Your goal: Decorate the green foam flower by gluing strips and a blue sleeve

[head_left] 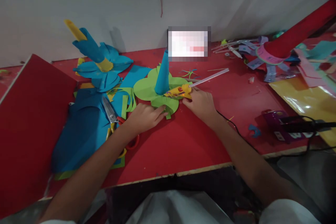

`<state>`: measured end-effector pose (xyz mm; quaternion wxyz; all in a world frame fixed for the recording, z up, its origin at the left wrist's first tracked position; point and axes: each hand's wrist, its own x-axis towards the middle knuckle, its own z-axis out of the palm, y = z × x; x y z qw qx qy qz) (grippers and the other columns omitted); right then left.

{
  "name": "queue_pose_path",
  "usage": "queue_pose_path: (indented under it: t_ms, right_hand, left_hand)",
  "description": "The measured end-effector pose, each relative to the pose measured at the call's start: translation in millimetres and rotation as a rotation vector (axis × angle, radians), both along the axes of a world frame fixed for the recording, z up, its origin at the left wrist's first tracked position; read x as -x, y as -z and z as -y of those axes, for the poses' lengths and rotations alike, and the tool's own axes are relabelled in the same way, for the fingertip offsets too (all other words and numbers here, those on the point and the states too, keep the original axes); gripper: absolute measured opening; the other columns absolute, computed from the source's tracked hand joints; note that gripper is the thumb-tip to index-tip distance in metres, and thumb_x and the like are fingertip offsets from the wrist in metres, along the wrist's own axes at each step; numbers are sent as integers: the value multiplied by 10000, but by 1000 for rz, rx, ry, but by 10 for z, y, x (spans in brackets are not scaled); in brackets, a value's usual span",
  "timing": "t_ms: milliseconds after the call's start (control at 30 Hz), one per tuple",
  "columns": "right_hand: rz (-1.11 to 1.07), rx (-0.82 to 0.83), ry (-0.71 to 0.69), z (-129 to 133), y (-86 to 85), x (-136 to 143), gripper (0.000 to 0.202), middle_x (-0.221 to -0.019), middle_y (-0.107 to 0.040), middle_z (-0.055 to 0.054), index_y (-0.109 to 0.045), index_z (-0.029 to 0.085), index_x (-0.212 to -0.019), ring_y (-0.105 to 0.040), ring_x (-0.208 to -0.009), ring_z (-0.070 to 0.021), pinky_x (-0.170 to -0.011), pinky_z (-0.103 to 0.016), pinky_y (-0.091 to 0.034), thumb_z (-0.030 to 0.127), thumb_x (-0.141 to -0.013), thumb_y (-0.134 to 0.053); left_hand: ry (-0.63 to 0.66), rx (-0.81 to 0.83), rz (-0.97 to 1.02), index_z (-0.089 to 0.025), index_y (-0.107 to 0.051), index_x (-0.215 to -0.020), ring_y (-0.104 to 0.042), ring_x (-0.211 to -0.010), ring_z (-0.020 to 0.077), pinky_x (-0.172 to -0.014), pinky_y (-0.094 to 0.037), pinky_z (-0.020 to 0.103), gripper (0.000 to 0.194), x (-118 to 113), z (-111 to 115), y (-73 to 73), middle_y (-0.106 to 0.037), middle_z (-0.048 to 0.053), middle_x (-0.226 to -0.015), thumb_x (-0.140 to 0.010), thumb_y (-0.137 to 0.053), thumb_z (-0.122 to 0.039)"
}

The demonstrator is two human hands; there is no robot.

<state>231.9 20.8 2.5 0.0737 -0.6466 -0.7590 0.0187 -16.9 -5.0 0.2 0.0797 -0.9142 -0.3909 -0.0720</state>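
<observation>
My right hand (202,103) grips a yellow glue gun (181,91), with a long translucent glue stick (210,77) poking out of its back. The gun's nozzle is at the foot of a blue paper cone (162,75), which stands upright in the middle of a green paper flower (144,89). At the flower's front petal, my left hand (146,117) has its fingers closed on the petal's near edge. Scissors with red handles (109,110) lie beside my left forearm, partly hidden under it.
A blue paper flower with a rolled stem (91,47) stands at the back left. Blue paper sheets (78,129) and a red board (34,122) lie left. To the right are a purple box (278,119), yellow sheet (301,98), paper scraps and a red cone (301,28). A cord trails right.
</observation>
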Motion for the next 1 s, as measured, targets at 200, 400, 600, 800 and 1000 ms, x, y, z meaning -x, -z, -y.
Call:
queue_pose_path:
  t_ms: [200,400,600,800,1000]
  right_hand:
    - [7,3,13,-5,-1,-16,401,-1092,-771,-151,-665,157,-1262,-724,-870,-295,-636,-334,-365,275,-894,-556]
    - [-11,-24,35,-9,5,-17,414,-1082,-771,-151,-665,156,-1269,-719,-867,-293,-639,-330,-370,280,-886,-567]
    - [-17,-8,-2,-5,5,-12,420,-1106,-768,-157,-663,159,-1285,-707,-860,-281,-649,-325,-389,280,-894,-566]
    - [-14,-33,47,-10,10,-33,406,-1069,-775,-148,-677,165,-1254,-716,-858,-295,-654,-332,-395,294,-882,-579]
    - [-29,-28,18,-9,0,-15,413,-1104,-772,-154,-667,160,-1272,-719,-869,-293,-650,-330,-398,281,-889,-569]
  left_hand:
    - [4,-25,-4,-196,-762,-1186,-601,-481,215,-494,-290,288,523,-2,0,6,-661,73,-557,-1082,-354,-505]
    - [13,-19,13,-193,-769,-1166,-599,-477,202,-494,-285,282,525,-5,-5,-3,-659,73,-554,-1086,-347,-496]
    - [-1,-10,36,-191,-768,-1181,-582,-475,201,-506,-317,283,522,-1,2,12,-652,78,-556,-1083,-356,-496]
    - [9,-20,10,-196,-767,-1174,-586,-471,212,-488,-280,290,519,-5,0,-3,-641,71,-538,-1083,-352,-494]
    - [-4,-7,3,-199,-765,-1174,-603,-488,207,-498,-298,289,520,-1,2,-3,-659,72,-562,-1085,-347,-497]
